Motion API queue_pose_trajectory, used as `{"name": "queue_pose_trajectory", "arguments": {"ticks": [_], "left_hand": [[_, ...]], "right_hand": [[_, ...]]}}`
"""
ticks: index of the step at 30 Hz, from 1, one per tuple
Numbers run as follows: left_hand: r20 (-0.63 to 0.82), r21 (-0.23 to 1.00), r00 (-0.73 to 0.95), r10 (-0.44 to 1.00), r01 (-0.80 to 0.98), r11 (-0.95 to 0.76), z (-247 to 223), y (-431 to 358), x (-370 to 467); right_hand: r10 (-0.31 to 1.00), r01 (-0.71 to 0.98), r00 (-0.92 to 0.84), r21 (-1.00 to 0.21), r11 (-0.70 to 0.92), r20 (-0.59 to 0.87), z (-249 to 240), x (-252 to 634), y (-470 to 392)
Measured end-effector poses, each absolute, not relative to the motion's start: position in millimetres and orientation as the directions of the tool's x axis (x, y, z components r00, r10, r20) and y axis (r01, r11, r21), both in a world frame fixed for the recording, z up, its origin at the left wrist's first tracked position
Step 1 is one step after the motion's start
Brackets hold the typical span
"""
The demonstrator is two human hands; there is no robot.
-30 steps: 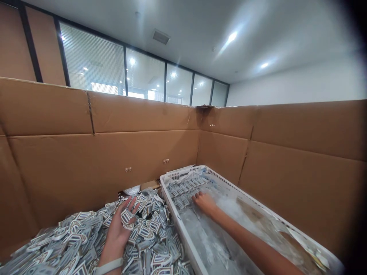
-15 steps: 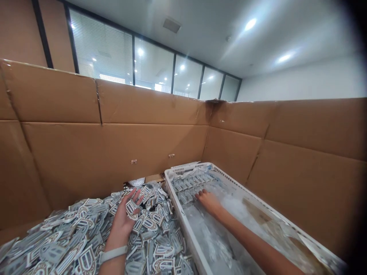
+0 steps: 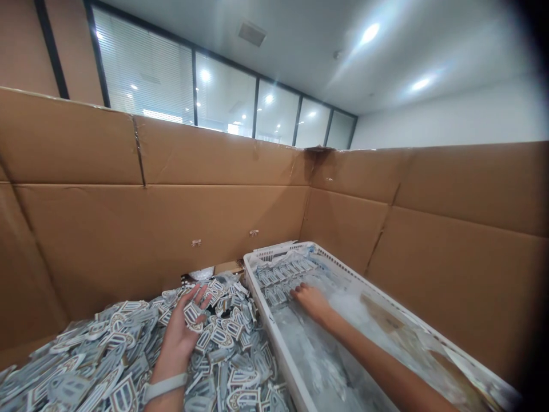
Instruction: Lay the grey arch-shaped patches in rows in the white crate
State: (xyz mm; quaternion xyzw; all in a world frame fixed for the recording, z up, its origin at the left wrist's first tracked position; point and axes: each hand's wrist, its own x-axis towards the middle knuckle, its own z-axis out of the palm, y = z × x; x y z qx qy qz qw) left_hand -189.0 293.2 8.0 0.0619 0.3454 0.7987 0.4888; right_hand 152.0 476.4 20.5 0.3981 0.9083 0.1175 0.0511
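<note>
Presently, left hand (image 3: 182, 332): turned palm up over a loose heap of flat grey-and-white pieces (image 3: 231, 344), loosely grasping at least one grey-and-white arch-shaped piece with brownish edging (image 3: 194, 316) between thumb and palm.
Right hand (image 3: 311, 300): reaching over the left edge of a long white plastic basket with a slotted rim (image 3: 281, 346), with fingers curled down at the right end of the shorter row; cannot tell whether pinching a piece or merely touching.
Rows: two, longer one (image 3: 287, 272) along the basket's far edge, shorter one (image 3: 277, 294) just in front, both by the far left corner.
Film: clear, crumpled plastic (image 3: 309, 349), covering much of the basket's middle.
Heap: spread outside the basket's left edge, before a tall brown cardboard wall (image 3: 206, 220).
Step in hand: apparently lining up pieces in the shorter row.
Next move: likely calls for clearing the right fingertips without disturbing neighbours, then picking from the left palm.
</note>
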Motion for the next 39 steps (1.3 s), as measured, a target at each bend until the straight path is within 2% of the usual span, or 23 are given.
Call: {"name": "queue_pose_trajectory", "arguments": {"ticks": [8, 14, 22, 25, 29, 34, 39], "left_hand": [[-0.24, 0.645, -0.543, 0.805, -0.709, -0.285, 9.1, 293.2, -187.8], [-0.253, 0.621, -0.512, 0.821, -0.736, -0.268, 11.6, 293.7, -189.8], [-0.281, 0.592, -0.498, 0.82, -0.762, -0.26, 16.3, 293.3, -188.6], [-0.287, 0.513, -0.467, 0.836, -0.812, -0.278, 22.1, 289.5, -185.4], [-0.251, 0.432, -0.418, 0.873, -0.855, -0.286, 29.2, 282.2, -182.5], [-0.217, 0.418, -0.384, 0.897, -0.867, -0.27, 42.5, 274.9, -177.7], [-0.195, 0.457, -0.342, 0.919, -0.861, -0.223, 70.6, 274.4, -151.6]], "right_hand": [[0.732, 0.709, -0.682, 0.242, 0.663, -0.006, 19.3, 153.0, 477.6], [0.754, 0.738, -0.657, 0.217, 0.639, 0.013, 23.0, 150.2, 478.9], [0.754, 0.766, -0.642, 0.16, 0.622, 0.14, 57.1, 147.0, 473.1], [0.707, 0.735, -0.676, 0.118, 0.668, 0.205, 68.9, 148.8, 457.8], [0.55, 0.6, -0.765, 0.061, 0.798, 0.336, 72.8, 149.8, 418.1], [0.363, 0.445, -0.812, 0.082, 0.892, 0.456, 80.7, 147.3, 370.0], [0.283, 0.378, -0.83, 0.111, 0.919, 0.48, 88.1, 143.4, 353.8]]}}
